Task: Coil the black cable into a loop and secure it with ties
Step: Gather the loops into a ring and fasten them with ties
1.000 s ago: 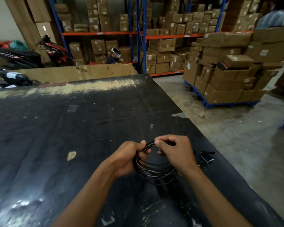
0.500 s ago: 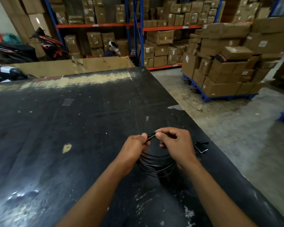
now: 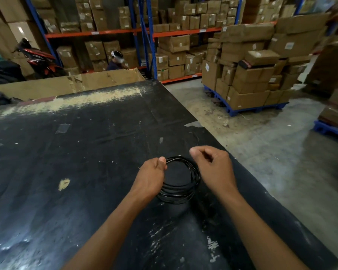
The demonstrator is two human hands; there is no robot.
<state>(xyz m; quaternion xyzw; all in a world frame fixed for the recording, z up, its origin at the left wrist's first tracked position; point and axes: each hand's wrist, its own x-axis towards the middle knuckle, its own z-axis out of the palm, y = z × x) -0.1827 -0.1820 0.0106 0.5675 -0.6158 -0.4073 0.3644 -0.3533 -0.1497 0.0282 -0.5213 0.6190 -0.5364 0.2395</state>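
Lower centre of the frame, the black cable [image 3: 180, 184] lies coiled on the black bench [image 3: 86, 152]. The left hand [image 3: 151, 177] pinches the coil's left side; the right hand [image 3: 213, 166] hovers beside it, fingers curled, empty. Labels on the cardboard boxes [image 3: 248, 75] are unreadable.

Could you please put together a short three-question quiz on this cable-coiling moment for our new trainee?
1. True or false: the black cable is wound into several turns.
2. Which hand has its grip on the coil: A) left hand, B) right hand, C) neither?
3. What does the coil sit over?

Key
1. True.
2. A: the left hand pinches the coil's left side. The right hand is beside the coil with its fingertips pinched together; whether they hold a tie cannot be told.
3. The black table.
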